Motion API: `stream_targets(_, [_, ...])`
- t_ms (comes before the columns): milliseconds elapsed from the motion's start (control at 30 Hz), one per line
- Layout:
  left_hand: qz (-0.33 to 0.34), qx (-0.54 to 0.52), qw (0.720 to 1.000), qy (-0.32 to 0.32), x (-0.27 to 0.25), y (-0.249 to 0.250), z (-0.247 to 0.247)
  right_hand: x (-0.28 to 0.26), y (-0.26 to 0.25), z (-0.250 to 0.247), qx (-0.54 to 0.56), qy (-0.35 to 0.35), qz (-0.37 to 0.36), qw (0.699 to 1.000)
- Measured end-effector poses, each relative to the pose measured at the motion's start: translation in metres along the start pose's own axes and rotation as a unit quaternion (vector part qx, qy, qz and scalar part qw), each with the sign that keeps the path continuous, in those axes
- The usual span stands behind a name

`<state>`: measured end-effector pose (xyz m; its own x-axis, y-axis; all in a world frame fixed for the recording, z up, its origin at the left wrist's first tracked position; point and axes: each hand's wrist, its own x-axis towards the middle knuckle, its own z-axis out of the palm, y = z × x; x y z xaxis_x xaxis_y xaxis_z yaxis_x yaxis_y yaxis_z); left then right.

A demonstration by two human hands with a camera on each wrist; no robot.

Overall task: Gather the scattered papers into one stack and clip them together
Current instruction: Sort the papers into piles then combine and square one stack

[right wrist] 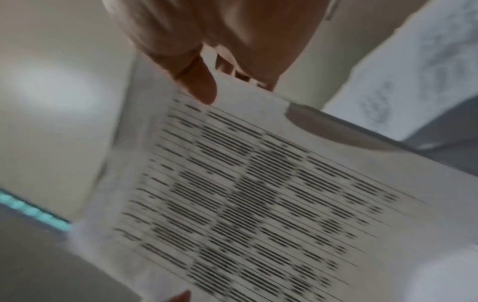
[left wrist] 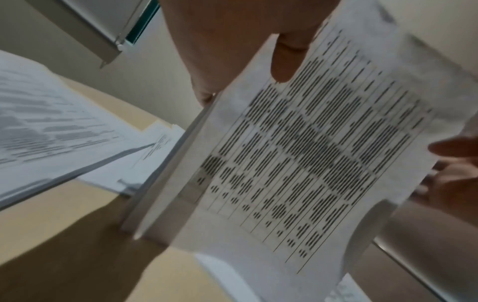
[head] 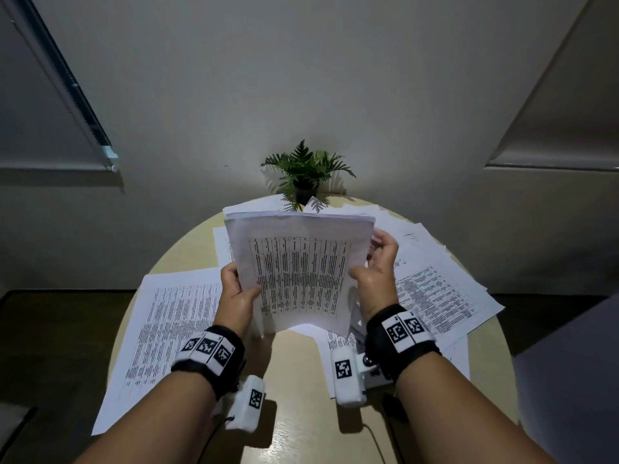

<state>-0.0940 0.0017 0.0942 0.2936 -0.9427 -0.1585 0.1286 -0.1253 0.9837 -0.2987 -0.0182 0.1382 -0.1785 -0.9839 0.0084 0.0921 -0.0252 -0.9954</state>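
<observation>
A thick stack of printed papers (head: 301, 269) stands nearly upright over the middle of the round table (head: 301, 363), its lower edge touching or close to the tabletop. My left hand (head: 236, 289) grips its left edge, thumb on the front sheet. My right hand (head: 375, 272) holds the right edge, thumb on the front and fingers behind. The left wrist view shows the stack (left wrist: 310, 153) under my left thumb (left wrist: 287, 59); the right wrist view shows the printed sheet (right wrist: 258, 194) under my right thumb (right wrist: 199, 81). Loose sheets lie at the left (head: 167, 336) and right (head: 438, 296). No clip is visible.
A small potted fern (head: 303, 172) stands at the table's far edge against the wall. More sheets lie behind the stack near the plant (head: 254, 207). Dark floor surrounds the table. Window blinds hang at upper left (head: 50, 112) and upper right (head: 569, 112).
</observation>
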Motion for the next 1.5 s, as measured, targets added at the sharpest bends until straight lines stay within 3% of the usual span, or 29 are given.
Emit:
stream_targets(100, [-0.022,0.030,0.999,-0.001,0.000,-0.015,0.001,-0.007,0.028,0.000,-0.055,-0.041,0.086,0.994])
stream_targets(300, [-0.027,0.045,0.998,0.030,-0.001,-0.029,0.008,-0.002,0.067,0.004,-0.160,-0.012,0.117,0.980])
stream_targets(400, [-0.047,0.107,0.993,0.012,-0.003,-0.044,0.005,-0.001,0.086,0.004,-0.229,-0.028,0.145,0.962])
stream_targets(500, [-0.051,0.191,0.980,0.008,-0.007,-0.052,0.004,-0.008,0.091,0.003,-0.287,-0.035,0.131,0.948])
stream_targets(600, [-0.023,0.272,0.960,0.061,-0.006,-0.046,0.001,-0.008,0.093,0.006,-0.335,-0.037,0.085,0.938])
stream_targets(733, [-0.034,0.356,0.930,0.084,0.004,-0.041,-0.042,-0.012,0.096,0.034,-0.327,-0.065,0.088,0.939])
stream_targets(1033, [-0.183,0.478,0.849,0.132,-0.005,-0.062,-0.187,-0.076,0.153,0.144,-0.312,-0.234,0.153,0.908])
stream_targets(1300, [-0.211,0.475,0.839,0.160,0.002,-0.083,-0.241,-0.089,0.177,0.191,-0.431,-0.287,0.145,0.843])
stream_targets(1400, [-0.205,0.502,0.829,0.138,0.006,-0.086,-0.246,-0.095,0.184,0.197,-0.464,-0.247,0.126,0.841])
stream_targets(1500, [-0.216,0.493,0.837,0.103,0.007,-0.090,-0.244,-0.103,0.183,0.203,-0.467,-0.258,0.140,0.834])
